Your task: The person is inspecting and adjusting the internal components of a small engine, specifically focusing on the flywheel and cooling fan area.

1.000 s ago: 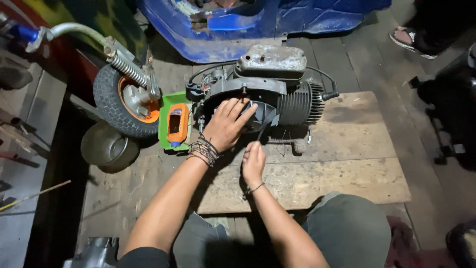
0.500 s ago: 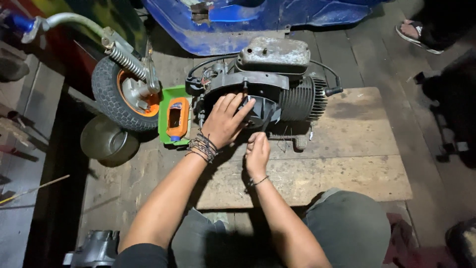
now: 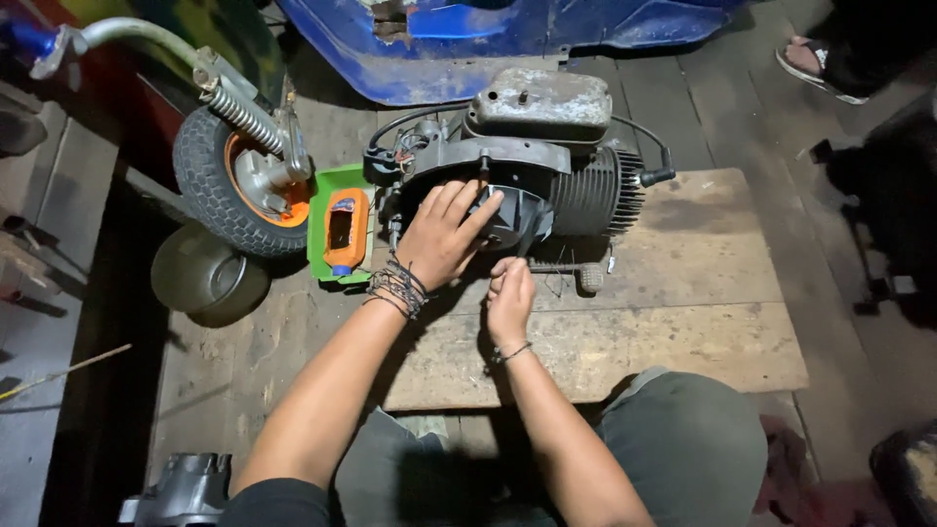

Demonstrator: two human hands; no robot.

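On wooden board (image 3: 683,322), centre: small engine (image 3: 517,185), dark metal, finned cylinder to its right side, grey box on top, black cables looped round.
L hand (image 3: 444,234): flat on engine's round front cover, fingers spread, wrist w/ dark bracelets.
R hand (image 3: 509,298): just below engine's front edge, fingers curled together; what it pinches, can't tell.
Left of engine: orange bottle (image 3: 346,229) lying on green tray (image 3: 322,254); beside that, small wheel (image 3: 239,185) w/ orange hub, spring above.
Behind: blue body panel (image 3: 508,44).
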